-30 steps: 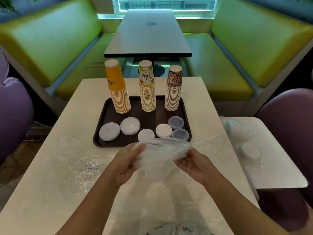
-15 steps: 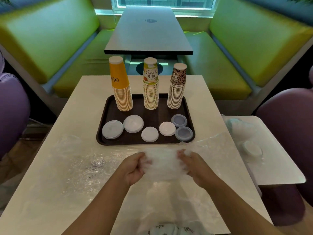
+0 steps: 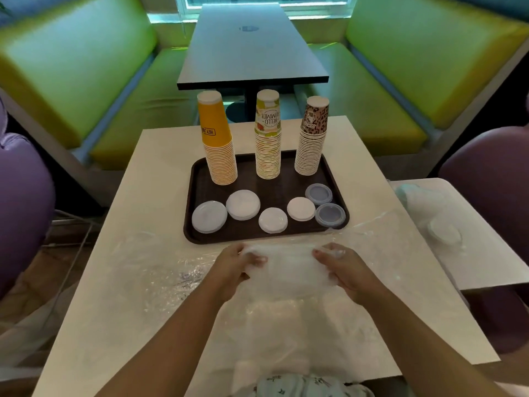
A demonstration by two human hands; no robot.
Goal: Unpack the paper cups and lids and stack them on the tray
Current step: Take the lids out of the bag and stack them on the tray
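Observation:
A brown tray (image 3: 197, 179) holds three upside-down cup stacks: yellow cups (image 3: 219, 144), "Hello Summer" cups (image 3: 267, 138) and leopard-print cups (image 3: 312, 138). Several low piles of white lids (image 3: 242, 204) and clear lids (image 3: 329, 214) lie along its near side. Just in front of the tray, my left hand (image 3: 232, 267) and my right hand (image 3: 343, 267) grip the two ends of a bunched clear plastic bag (image 3: 289, 267) on the table. What the bag contains cannot be made out.
Loose clear plastic wrap (image 3: 160, 270) covers the near half of the white table (image 3: 160, 156). A side table (image 3: 486, 253) on the right carries a bagged pile of lids (image 3: 443, 233). Purple chairs stand at both sides; green benches and a dark table lie beyond.
Both hands brought the plastic bag down from above the tray's near edge onto the table and drew it toward me; the grip moved to the bag's two ends.

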